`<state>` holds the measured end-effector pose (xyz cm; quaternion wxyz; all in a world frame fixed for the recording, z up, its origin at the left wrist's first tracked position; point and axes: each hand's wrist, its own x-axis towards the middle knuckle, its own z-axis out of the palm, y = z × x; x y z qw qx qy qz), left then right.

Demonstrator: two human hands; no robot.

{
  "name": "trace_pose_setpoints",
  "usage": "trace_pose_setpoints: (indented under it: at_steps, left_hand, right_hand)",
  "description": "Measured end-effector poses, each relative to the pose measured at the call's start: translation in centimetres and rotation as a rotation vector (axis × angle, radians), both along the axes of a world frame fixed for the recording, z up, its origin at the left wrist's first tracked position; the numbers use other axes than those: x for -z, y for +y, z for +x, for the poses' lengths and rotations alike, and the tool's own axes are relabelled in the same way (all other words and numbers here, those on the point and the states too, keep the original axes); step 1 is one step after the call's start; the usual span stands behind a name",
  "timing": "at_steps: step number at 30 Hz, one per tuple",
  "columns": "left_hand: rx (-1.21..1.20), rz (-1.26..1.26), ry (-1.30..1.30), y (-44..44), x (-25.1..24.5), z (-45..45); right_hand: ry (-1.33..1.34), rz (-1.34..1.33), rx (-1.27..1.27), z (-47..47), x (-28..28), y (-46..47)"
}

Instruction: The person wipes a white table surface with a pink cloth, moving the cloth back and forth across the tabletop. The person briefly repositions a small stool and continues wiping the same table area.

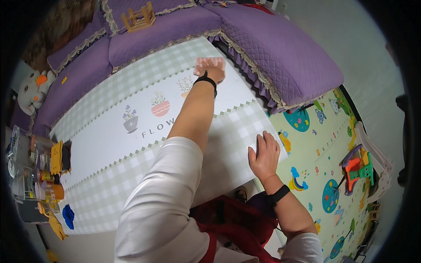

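Observation:
My left hand (pixel 213 73) lies palm down on a folded pink-and-white cloth (pixel 201 62), holding it against the tabletop near the far right corner. Part of the cloth is hidden beneath the fingers. Under it spreads a tablecloth (pixel 108 141) with pale green checks, a white middle band, printed flowerpots and lettering. My right hand (pixel 265 156) rests on the table's right edge with nothing in it, thumb apart from the fingers. Each wrist wears a black band.
A purple quilted sofa (pixel 279 56) borders the far side, with a small wooden stool (pixel 138 18) and a plush toy (pixel 34 90) on it. Jars (pixel 49 190), a wire rack (pixel 16 144) and a blue cloth (pixel 68 216) occupy the left end. Toys (pixel 357 171) stand on the printed mat (pixel 306 144).

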<state>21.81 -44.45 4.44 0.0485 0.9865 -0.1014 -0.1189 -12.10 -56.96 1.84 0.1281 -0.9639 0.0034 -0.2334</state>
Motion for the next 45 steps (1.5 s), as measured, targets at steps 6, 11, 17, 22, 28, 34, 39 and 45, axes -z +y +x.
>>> trace_pose_setpoints:
  at_steps: [6,11,17,22,28,34,39,45]
  left_hand:
    - [0.228,0.109,-0.074,-1.2,0.5,-0.3]
    - [0.327,0.068,-0.158,-1.0,1.8,-3.5]
    - [0.309,-0.059,-0.233,0.4,2.9,-9.1]
    - [0.323,-0.116,-0.226,3.7,2.6,-14.9]
    - [0.413,-0.181,-0.207,12.4,2.5,-22.2]
    - [0.414,-0.116,-0.361,23.3,1.9,-30.4]
    - [0.268,-0.103,-0.348,29.5,1.7,-37.6]
    - [0.158,-0.067,-0.356,31.2,1.6,-42.1]
  right_hand:
    - [0.014,-0.019,0.018,0.0,0.3,0.0]
    - [-0.012,-0.017,0.021,-0.1,0.6,-0.1]
    - [-0.057,-0.024,0.036,0.0,1.4,-0.4]
    - [-0.068,-0.026,0.048,0.3,1.9,-0.6]
    - [-0.083,-0.054,0.034,0.4,2.3,-0.9]
    - [-0.071,-0.053,0.041,0.5,2.3,-0.9]
    - [-0.092,-0.024,0.029,0.5,2.3,-0.9]
    - [-0.147,0.017,0.034,0.3,2.3,-0.7]
